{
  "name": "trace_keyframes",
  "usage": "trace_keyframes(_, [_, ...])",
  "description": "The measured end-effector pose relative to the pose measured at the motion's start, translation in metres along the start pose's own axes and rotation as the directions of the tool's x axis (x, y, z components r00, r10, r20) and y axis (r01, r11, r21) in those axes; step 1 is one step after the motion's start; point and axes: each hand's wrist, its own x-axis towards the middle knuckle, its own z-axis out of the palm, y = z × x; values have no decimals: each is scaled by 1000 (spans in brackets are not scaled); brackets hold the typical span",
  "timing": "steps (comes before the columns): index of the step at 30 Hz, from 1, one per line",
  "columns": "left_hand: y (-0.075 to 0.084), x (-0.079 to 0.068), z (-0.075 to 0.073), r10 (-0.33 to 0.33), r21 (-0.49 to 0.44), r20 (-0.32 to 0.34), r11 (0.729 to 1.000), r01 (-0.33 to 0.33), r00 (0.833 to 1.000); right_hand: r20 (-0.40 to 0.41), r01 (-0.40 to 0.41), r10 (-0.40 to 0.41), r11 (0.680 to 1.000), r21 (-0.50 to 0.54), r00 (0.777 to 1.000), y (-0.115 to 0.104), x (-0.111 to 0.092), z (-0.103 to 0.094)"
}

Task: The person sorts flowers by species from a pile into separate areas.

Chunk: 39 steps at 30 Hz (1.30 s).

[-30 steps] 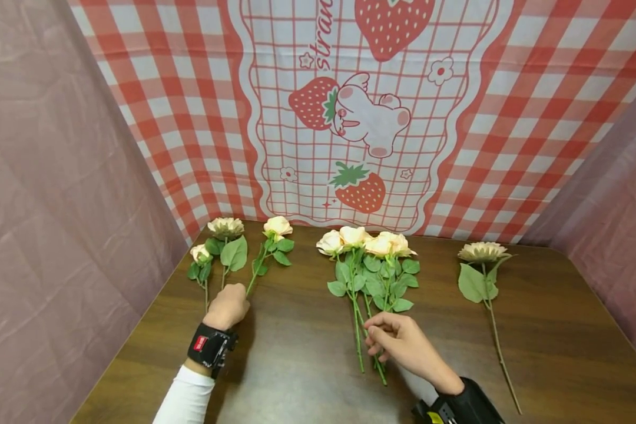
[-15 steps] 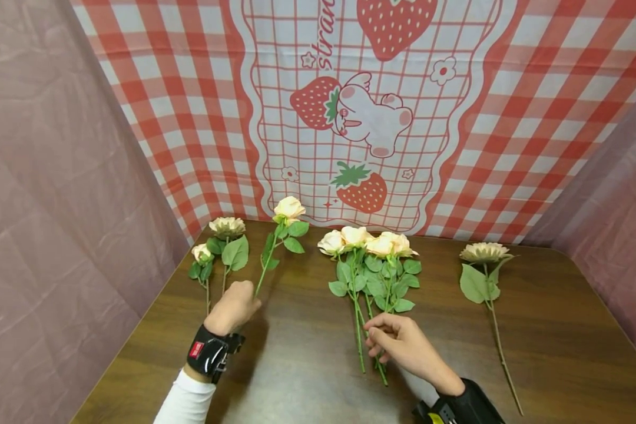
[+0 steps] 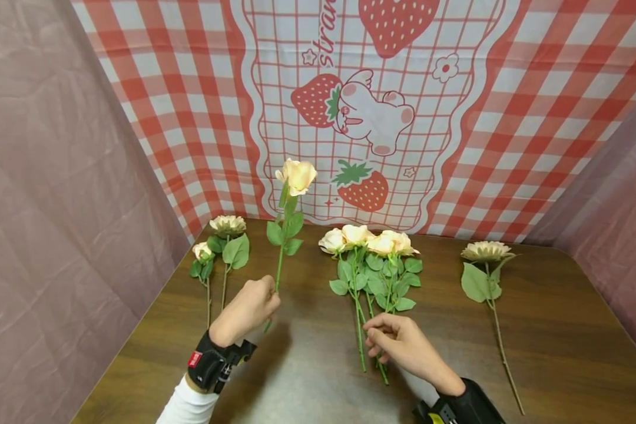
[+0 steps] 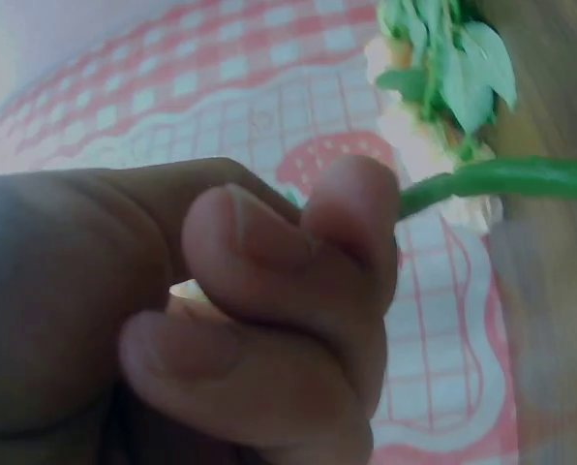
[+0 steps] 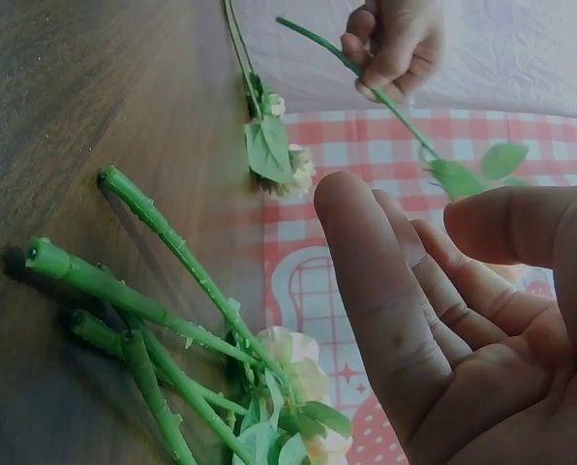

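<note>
My left hand [image 3: 249,309] pinches the green stem of a cream rose [image 3: 297,176], held nearly upright above the table. In the left wrist view its fingers [image 4: 269,378] curl round that stem [image 4: 531,177]. My right hand [image 3: 405,344] hovers beside the lower stems of a bunch of cream roses [image 3: 389,244] lying on the table. Nothing lies between its loosely bent fingers and thumb in the right wrist view. The cut stem ends [image 5: 105,281] of the bunch show there, apart from the palm.
Left on the brown table [image 3: 307,377] lie a small pale bud [image 3: 202,252] and a wide-petalled cream flower [image 3: 228,226]. Another wide-petalled flower [image 3: 486,252] with a long stem lies at the right. Behind hangs a red checked cloth [image 3: 191,118]; a pink curtain [image 3: 58,206] borders the left.
The left hand has lifted the single rose off the table, moved it rightward and tipped it more upright. The right hand and the bunch have stayed in place.
</note>
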Motion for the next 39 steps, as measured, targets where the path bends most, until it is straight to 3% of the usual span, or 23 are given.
trace_keyframes(5, [14,-4,4,59,-95,30,994,-56,998,17,4,-4,1000,-4,1000,-1,-3,4])
trace_keyframes(10, [26,-7,11,137,-217,80,969,-117,987,54,28,-28,1000,-1,998,-2,-7,10])
trace_keyframes(15, [37,-9,18,209,-268,92,947,-178,974,64,74,-73,997,-12,995,-4,-8,20])
trace_keyframes(26, [56,-15,43,396,-331,116,880,-341,911,13,169,-168,985,-27,986,-7,-7,37])
trace_keyframes(34, [67,-22,59,464,-324,115,853,-409,878,-40,311,-313,949,-61,949,-6,-6,43])
trace_keyframes(39, [71,-23,64,487,-285,103,850,-443,867,-69,382,-387,921,-75,920,-4,-6,46])
